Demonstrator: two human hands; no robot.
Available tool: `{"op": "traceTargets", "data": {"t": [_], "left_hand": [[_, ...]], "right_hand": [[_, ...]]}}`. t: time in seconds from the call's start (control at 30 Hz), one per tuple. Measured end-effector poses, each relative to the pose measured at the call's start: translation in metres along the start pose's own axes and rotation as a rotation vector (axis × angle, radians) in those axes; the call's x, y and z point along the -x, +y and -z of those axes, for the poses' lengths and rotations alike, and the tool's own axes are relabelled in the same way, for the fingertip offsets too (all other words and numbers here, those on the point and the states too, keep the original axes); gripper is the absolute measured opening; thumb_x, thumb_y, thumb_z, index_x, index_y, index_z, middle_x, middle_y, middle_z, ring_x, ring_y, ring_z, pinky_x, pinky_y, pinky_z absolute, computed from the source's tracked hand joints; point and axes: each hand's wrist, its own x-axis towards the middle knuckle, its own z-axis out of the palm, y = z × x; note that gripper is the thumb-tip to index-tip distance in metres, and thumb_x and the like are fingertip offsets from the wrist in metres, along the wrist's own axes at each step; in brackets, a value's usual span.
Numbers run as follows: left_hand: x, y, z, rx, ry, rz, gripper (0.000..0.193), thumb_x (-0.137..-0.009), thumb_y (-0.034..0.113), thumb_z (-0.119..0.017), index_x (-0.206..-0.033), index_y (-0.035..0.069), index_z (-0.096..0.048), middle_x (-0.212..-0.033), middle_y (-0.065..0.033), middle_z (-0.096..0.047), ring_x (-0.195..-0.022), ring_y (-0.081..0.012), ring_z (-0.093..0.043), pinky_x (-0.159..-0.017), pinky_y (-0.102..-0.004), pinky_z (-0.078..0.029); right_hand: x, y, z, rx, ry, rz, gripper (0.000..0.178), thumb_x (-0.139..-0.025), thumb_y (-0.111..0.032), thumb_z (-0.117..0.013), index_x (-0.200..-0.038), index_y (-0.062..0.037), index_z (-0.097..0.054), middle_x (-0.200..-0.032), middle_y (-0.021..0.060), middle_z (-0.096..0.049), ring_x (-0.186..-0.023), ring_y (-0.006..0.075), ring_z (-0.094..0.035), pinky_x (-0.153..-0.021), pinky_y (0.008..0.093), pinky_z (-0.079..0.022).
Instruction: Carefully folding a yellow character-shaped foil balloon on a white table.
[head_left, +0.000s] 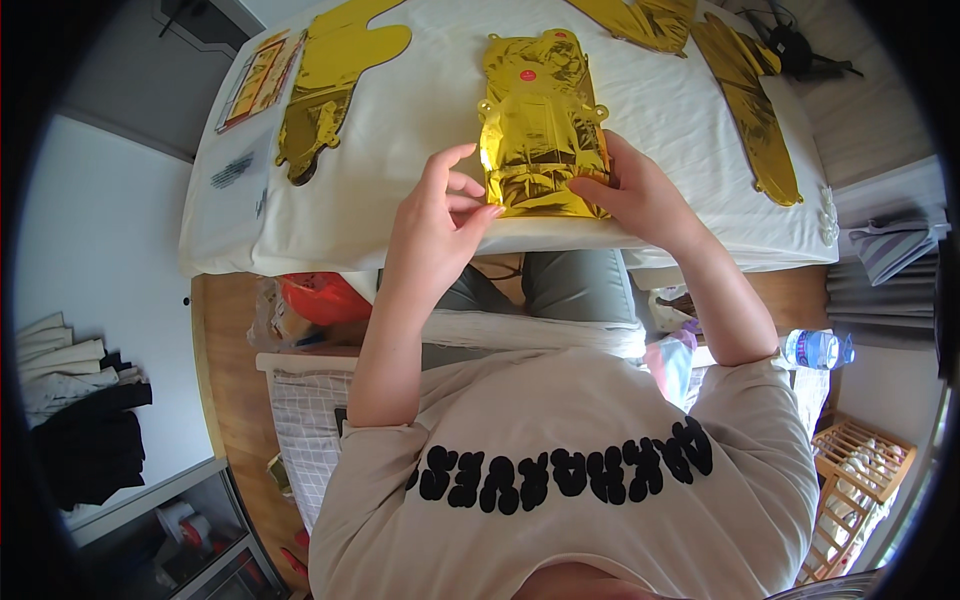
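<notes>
A folded gold foil balloon lies at the near edge of the white-covered table, straight in front of me. It is flat and creased, with small tabs at its sides and a red round mark near its far end. My right hand grips its near right edge, thumb on top and fingers along the side. At the near left corner is my left hand, its fingers spread and apart. The left thumb touches the foil's corner, while the index finger sticks out beside the left edge.
More flat gold foil pieces lie on the table: one at left, others at far right and right. A clear plastic packet and a printed sheet rest at the left edge. A water bottle is right of my elbow.
</notes>
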Motion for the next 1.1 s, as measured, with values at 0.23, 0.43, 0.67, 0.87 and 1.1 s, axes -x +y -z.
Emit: {"op": "traceTargets", "data": {"t": [0.23, 0.43, 0.67, 0.87, 1.1], "left_hand": [[0.011, 0.001, -0.013, -0.259, 0.19, -0.289, 0.042, -0.088, 0.002, -0.076, -0.126, 0.005, -0.058, -0.112, -0.01, -0.064, -0.095, -0.0251, -0.071, -0.069, -0.0342, -0.058], [0.039, -0.034, -0.027, -0.589, 0.216, -0.66, 0.03, -0.091, 0.012, -0.073, -0.12, 0.007, -0.071, -0.122, -0.008, -0.067, -0.106, -0.023, -0.069, -0.094, -0.0392, -0.056], [0.045, -0.037, -0.03, -0.82, 0.117, -0.658, 0.05, -0.092, 0.028, -0.073, -0.138, 0.011, -0.063, -0.136, -0.0085, -0.06, -0.123, -0.0237, -0.061, -0.103, -0.0433, -0.051], [0.048, -0.02, -0.061, -0.904, 0.184, -0.548, 0.068, -0.091, 0.055, -0.068, -0.147, 0.019, -0.057, -0.147, -0.0098, -0.053, -0.134, -0.0281, -0.052, -0.108, -0.0538, -0.043], [0.038, -0.024, -0.073, -0.796, 0.074, -0.614, 0.076, -0.09, 0.056, -0.069, -0.148, 0.01, -0.055, -0.152, -0.0107, -0.054, -0.138, -0.0285, -0.052, -0.114, -0.0495, -0.037]], "right_hand": [[-0.002, 0.002, 0.001, 0.046, 0.016, -0.07, 0.042, -0.099, -0.009, -0.068, -0.136, 0.0035, -0.052, -0.11, 0.0063, -0.068, -0.093, 0.0079, -0.06, -0.081, 0.0255, -0.052], [-0.001, -0.003, -0.002, 0.048, 0.031, -0.057, 0.039, -0.099, -0.009, -0.069, -0.131, 0.0037, -0.054, -0.106, 0.0059, -0.068, -0.089, 0.007, -0.06, -0.078, 0.0242, -0.051], [-0.001, -0.001, -0.001, 0.034, 0.031, -0.069, 0.037, -0.098, -0.009, -0.069, -0.13, 0.0039, -0.054, -0.105, 0.0055, -0.068, -0.088, 0.0061, -0.059, -0.077, 0.024, -0.051], [-0.003, 0.002, -0.001, 0.019, 0.038, -0.044, 0.039, -0.098, -0.01, -0.069, -0.131, 0.004, -0.054, -0.105, 0.0055, -0.068, -0.088, 0.0059, -0.059, -0.077, 0.0248, -0.051], [-0.001, -0.002, 0.001, 0.105, 0.042, -0.056, 0.037, -0.098, -0.011, -0.069, -0.129, 0.0035, -0.055, -0.103, 0.0058, -0.068, -0.086, 0.0056, -0.058, -0.076, 0.0239, -0.05]]}}
